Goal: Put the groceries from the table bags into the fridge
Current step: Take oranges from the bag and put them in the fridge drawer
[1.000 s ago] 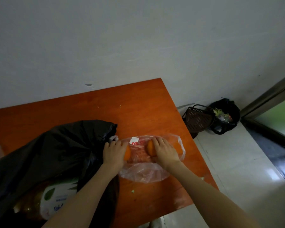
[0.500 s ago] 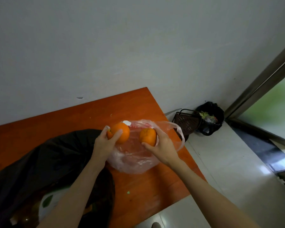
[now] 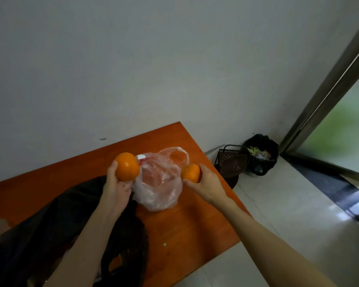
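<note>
Head view: left hand (image 3: 114, 188) grips big orange (image 3: 127, 167), right hand (image 3: 208, 186) grips small orange (image 3: 190, 173), stem dimple facing cam.

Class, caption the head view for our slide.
Both hands lift oranges, left hand and right hand, above a clear bag.

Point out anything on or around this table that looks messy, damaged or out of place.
Little stands out. A small pale green speck lies on the orange table, like a crumb. The wall has a small dark chip just above the table's far edge. On the floor, the black bin is filled with scraps.
</note>
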`<state>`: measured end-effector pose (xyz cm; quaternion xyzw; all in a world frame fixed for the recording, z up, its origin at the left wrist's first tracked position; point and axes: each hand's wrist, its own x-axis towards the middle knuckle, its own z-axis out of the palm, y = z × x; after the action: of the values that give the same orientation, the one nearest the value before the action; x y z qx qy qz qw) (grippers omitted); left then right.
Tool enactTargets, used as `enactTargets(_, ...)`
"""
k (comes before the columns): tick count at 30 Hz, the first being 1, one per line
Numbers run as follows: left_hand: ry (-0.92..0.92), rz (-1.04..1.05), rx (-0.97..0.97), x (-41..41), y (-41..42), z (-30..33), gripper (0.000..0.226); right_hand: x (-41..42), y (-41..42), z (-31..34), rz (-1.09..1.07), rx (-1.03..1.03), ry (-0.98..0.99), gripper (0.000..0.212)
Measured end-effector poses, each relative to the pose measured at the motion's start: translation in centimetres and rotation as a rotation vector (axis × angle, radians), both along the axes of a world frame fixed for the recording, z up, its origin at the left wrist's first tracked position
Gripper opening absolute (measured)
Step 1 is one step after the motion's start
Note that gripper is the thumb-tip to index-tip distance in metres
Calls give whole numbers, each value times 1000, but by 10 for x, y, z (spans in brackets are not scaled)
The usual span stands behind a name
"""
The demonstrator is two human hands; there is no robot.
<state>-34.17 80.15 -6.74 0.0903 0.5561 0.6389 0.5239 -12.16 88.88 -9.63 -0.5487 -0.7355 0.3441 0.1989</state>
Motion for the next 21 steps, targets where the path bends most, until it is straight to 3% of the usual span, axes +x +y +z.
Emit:
enactTargets(7,-214,-72,49,29,0,15,73,-2,-15,12,22,10,97,68)
enactTargets(12,-173,-303,104,69,4,32,64,52,-28,33,-98,44,169,67)
enactTargets(16,-147,-441,108,142,7,52,38,126,-54,51,-240,94,129,73)
enactTargets(18,-182,-528,122,185,5,56,51,170,-76,61,-339,108,124,73)
enactTargets(20,-250,-625,123,228,-2,60,84,217,-107,71,-443,142,123,68)
enactTargets(21,-276,-677,100,252,-7,62,88,242,-126,76,-492,156,120,65)
